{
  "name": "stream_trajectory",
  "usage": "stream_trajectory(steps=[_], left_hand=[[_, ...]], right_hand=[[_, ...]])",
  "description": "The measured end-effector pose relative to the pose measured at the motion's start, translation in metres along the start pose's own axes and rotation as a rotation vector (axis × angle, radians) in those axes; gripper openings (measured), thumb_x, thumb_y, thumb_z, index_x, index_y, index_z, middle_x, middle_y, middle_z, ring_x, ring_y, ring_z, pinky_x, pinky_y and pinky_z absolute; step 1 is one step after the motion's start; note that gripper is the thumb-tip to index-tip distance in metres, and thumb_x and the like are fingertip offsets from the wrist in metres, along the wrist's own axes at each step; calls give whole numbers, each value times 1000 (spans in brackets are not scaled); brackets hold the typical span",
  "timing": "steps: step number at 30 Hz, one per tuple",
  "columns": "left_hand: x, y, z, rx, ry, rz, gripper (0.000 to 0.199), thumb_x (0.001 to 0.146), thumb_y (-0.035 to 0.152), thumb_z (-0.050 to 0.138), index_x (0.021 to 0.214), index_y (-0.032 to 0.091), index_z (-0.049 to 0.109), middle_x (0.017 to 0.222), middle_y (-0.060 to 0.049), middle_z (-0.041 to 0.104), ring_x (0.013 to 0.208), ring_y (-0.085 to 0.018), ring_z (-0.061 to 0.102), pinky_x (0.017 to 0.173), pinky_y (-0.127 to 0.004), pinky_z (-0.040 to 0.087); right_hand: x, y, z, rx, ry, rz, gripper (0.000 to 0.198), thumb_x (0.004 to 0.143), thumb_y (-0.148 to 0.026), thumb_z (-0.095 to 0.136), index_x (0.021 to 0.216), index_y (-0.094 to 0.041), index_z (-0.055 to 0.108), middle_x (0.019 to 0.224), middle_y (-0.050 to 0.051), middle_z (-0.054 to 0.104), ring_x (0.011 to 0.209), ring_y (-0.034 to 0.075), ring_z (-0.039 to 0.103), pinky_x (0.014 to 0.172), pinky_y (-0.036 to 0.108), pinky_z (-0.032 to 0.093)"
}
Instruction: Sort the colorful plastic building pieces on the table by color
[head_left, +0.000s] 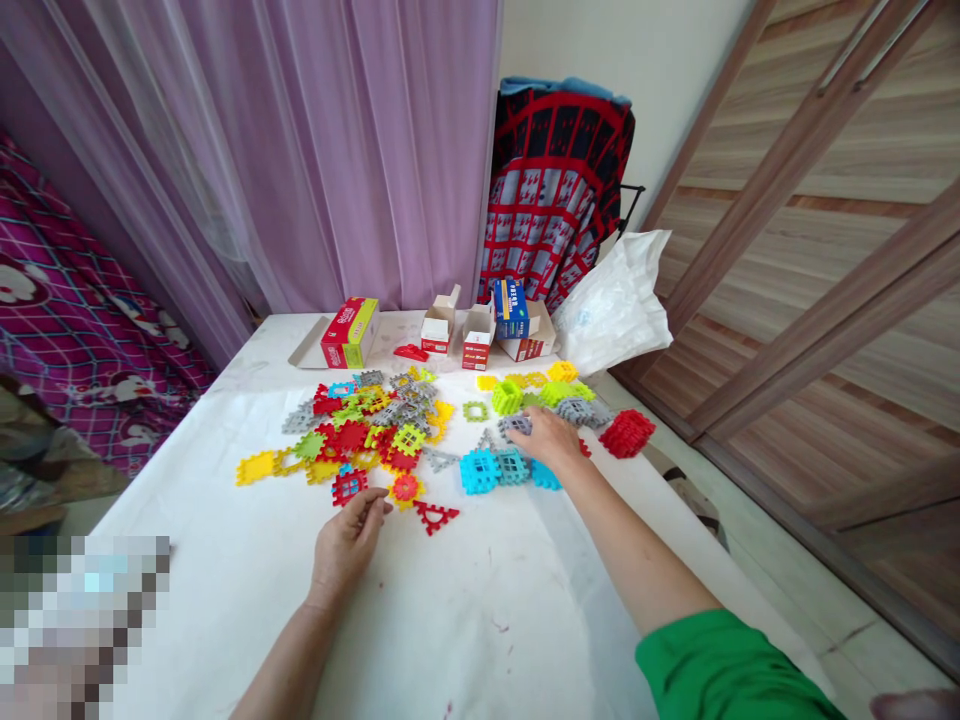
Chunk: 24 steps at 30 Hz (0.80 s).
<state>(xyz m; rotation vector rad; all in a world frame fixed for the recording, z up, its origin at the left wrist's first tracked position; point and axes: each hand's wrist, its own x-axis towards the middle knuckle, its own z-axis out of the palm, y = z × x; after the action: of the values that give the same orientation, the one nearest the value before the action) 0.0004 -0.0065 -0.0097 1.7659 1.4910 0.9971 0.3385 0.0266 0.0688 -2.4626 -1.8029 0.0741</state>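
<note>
Left hand (346,540) fingers curled, empty, by red lattice triangle (436,516) | right hand (546,437) fingers gripping grey grid tile (516,425)

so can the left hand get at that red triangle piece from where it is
Probably yes. The left hand rests on the table just beside the red triangle, with only bare cloth between them; nothing lies on top of the piece.

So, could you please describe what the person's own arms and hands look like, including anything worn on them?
Both hands are bare: no gloves, rings or watch show on the left hand or the right hand. The left forearm is uncovered as far as the picture's edge. The right arm is bare from wrist to above the elbow, where a plain bright green sleeve begins, without visible print or markings.
</note>
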Motion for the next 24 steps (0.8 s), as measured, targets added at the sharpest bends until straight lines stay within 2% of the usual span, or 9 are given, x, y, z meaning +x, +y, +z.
stream_trajectory(steps=[16,20,24], left_hand=[[-1,0,1,-17,-12,-12,35,84,52,46,95,25,65,76,-1,76,67,-18,71,67,-29,57],[0,0,1,-12,-12,-2,35,84,52,46,96,25,65,77,-2,76,69,-18,72,67,-29,57],[0,-1,1,-14,-21,-8,36,84,52,46,98,25,65,78,-2,77,69,-18,72,68,-29,58]], right_hand=[[1,-5,3,-62,7,-7,49,85,-55,53,118,-20,59,114,13,67,107,28,62,87,36,46],[2,-10,-4,3,27,-32,46,86,-53,52,119,-21,59,118,12,67,109,27,62,87,35,46],[8,-29,-11,111,-45,-95,47,85,-53,55,121,-23,59,119,8,69,109,26,63,85,33,46]])
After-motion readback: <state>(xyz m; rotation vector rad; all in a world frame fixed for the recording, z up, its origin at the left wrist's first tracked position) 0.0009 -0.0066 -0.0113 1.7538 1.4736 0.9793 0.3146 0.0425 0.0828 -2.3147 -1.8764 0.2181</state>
